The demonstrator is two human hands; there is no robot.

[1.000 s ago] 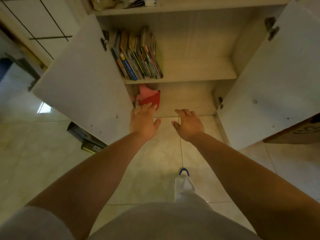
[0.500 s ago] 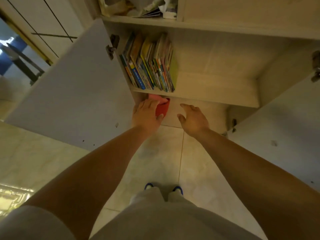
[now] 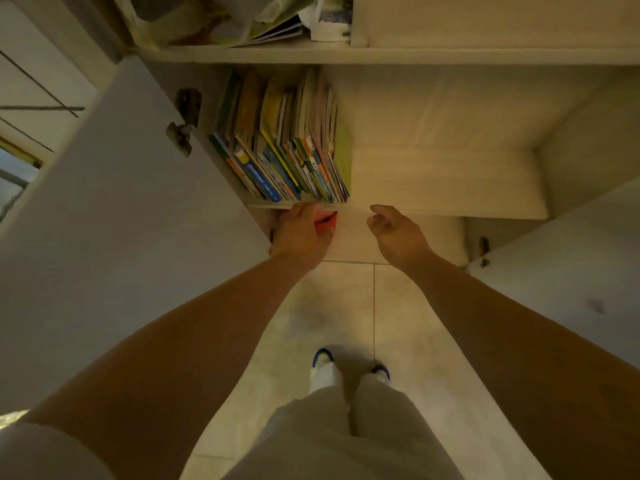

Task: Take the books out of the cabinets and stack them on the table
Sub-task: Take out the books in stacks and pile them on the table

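Observation:
A row of several thin colourful books (image 3: 284,147) stands upright at the left end of the middle shelf (image 3: 446,188) of an open cabinet. Below that shelf a red object (image 3: 326,220) shows in the lower compartment. My left hand (image 3: 299,233) reaches under the shelf edge and covers most of the red object; I cannot tell whether it grips it. My right hand (image 3: 394,230) hovers just below the shelf front, fingers loosely curled, holding nothing.
The left cabinet door (image 3: 114,216) stands wide open beside my left arm; the right door (image 3: 571,278) is open at the right. Papers and bags (image 3: 249,19) fill the top shelf. Tiled floor (image 3: 346,306) and my shoes (image 3: 323,362) lie below.
I have come closer to the cabinet. Both hands moved forward to the shelf edge, and my left hand now covers more of the red object.

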